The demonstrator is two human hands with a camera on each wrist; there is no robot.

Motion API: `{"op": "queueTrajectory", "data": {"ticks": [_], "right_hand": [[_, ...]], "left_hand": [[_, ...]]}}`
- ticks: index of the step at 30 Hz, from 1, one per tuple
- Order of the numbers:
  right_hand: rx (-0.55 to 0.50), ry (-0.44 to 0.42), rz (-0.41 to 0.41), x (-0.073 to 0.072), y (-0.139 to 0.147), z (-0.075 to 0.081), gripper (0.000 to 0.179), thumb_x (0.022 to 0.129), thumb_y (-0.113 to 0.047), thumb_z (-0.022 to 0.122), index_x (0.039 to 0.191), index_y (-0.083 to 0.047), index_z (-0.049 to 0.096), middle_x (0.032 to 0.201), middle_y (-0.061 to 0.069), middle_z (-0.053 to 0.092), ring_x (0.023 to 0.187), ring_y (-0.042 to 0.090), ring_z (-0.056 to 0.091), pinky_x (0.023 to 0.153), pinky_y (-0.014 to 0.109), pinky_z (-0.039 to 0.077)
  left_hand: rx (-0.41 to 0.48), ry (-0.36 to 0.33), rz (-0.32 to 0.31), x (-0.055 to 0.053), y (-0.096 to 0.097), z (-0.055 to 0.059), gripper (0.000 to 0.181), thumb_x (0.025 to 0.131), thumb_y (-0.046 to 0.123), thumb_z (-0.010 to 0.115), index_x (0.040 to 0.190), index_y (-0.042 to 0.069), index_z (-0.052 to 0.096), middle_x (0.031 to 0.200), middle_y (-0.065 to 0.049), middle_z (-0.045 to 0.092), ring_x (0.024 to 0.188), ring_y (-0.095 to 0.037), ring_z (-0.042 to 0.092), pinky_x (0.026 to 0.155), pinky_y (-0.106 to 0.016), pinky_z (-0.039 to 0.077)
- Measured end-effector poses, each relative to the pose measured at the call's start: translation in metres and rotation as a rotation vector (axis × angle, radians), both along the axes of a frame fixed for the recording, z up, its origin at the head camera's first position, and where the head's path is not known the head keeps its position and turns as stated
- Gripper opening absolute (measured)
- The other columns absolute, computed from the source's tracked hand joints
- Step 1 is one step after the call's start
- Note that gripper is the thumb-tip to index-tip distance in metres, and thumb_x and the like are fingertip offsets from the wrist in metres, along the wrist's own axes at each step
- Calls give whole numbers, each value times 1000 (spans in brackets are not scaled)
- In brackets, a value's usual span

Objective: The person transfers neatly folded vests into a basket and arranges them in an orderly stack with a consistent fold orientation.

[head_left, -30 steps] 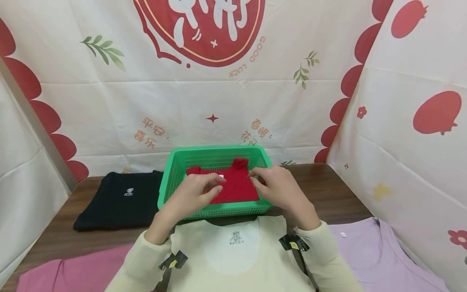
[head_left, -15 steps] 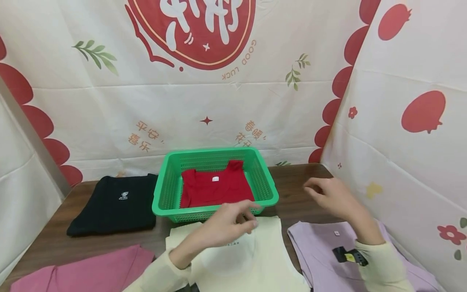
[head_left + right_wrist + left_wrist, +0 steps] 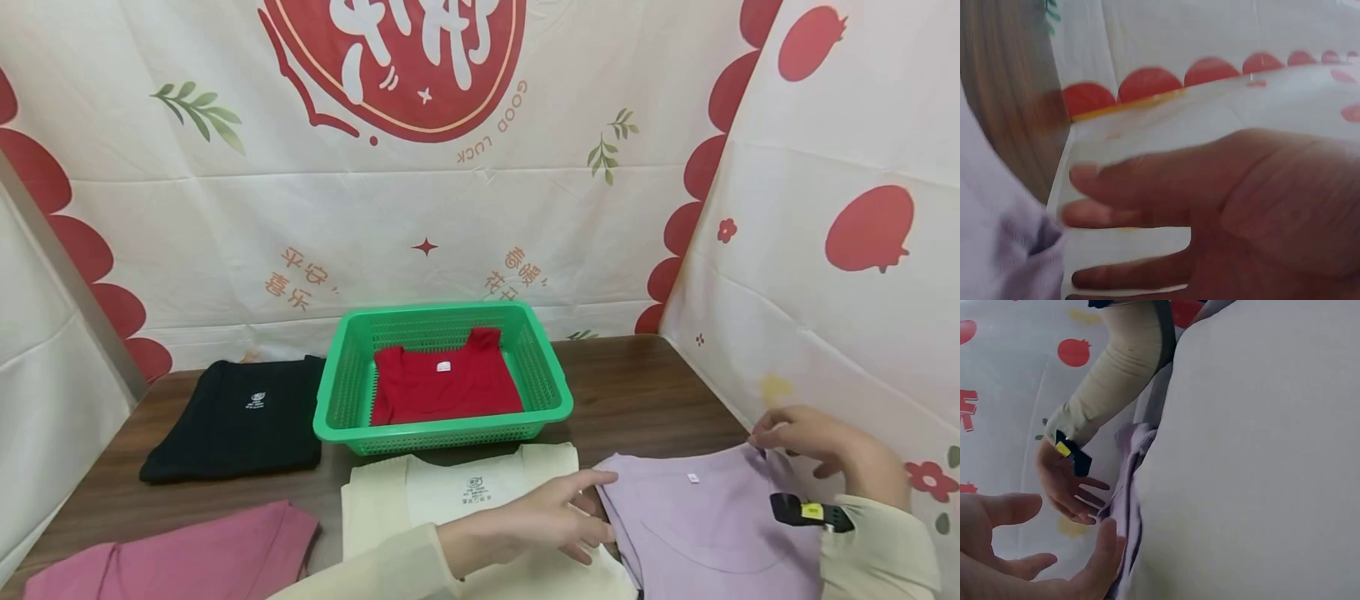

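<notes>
A lavender tank top lies folded flat at the front right, its small white label near the neckline. At its far right corner is my right hand, thumb and forefinger close together at the cloth. In the right wrist view the right hand has extended fingers beside the lavender cloth, with no cloth visible between them. My left hand reaches over the cream tank top, fingers spread, the forefinger tip by the lavender top's left edge. In the left wrist view the left hand shows parted fingers.
A green plastic basket holds a red tank top at the back middle. A folded black shirt lies to its left. A folded pink garment is at the front left. Printed cloth walls enclose the table.
Both hands have left the basket, where the red tank top lies. They have moved right and toward me, to the lavender tank top. The view has shifted slightly.
</notes>
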State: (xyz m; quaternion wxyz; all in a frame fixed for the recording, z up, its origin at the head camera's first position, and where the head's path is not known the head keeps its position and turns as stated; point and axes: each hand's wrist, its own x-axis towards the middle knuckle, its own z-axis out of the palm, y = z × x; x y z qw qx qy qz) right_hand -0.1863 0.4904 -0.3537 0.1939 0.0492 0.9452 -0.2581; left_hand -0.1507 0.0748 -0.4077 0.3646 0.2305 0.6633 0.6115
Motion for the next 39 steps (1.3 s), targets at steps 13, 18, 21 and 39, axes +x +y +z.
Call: {"op": "queueTrajectory", "data": {"ticks": [13, 18, 21, 39], "right_hand": [[-123, -110, -133, 9, 10, -12, 38, 100, -27, 56, 116, 5, 68, 99, 14, 57, 94, 30, 59, 76, 49, 57], [-145, -117, -147, 12, 10, -16, 37, 100, -28, 54, 111, 3, 71, 90, 6, 53, 86, 24, 55, 73, 45, 56], [-145, -118, -145, 12, 11, -18, 36, 100, -28, 55, 106, 3, 72, 87, 4, 52, 83, 21, 53, 73, 45, 57], [-170, -63, -95, -3, 9, -17, 44, 104, -36, 50, 110, 2, 70, 99, 8, 53, 94, 23, 53, 80, 42, 58]], "left_hand": [[-45, -32, 58, 4, 32, -10, 52, 89, 10, 71, 140, 10, 56, 94, -7, 63, 86, -15, 63, 81, -32, 61], [-90, 3, 64, 7, 38, -12, 50, 88, 14, 73, 136, 14, 60, 93, 0, 63, 73, -13, 63, 75, -26, 58], [-100, 21, 68, 8, 42, -12, 50, 87, 16, 74, 135, 9, 62, 91, 2, 62, 66, -12, 60, 70, -23, 55], [-100, 48, 216, -7, 50, -13, 43, 83, 17, 78, 120, -4, 71, 128, -1, 70, 98, -11, 69, 87, -33, 60]]}}
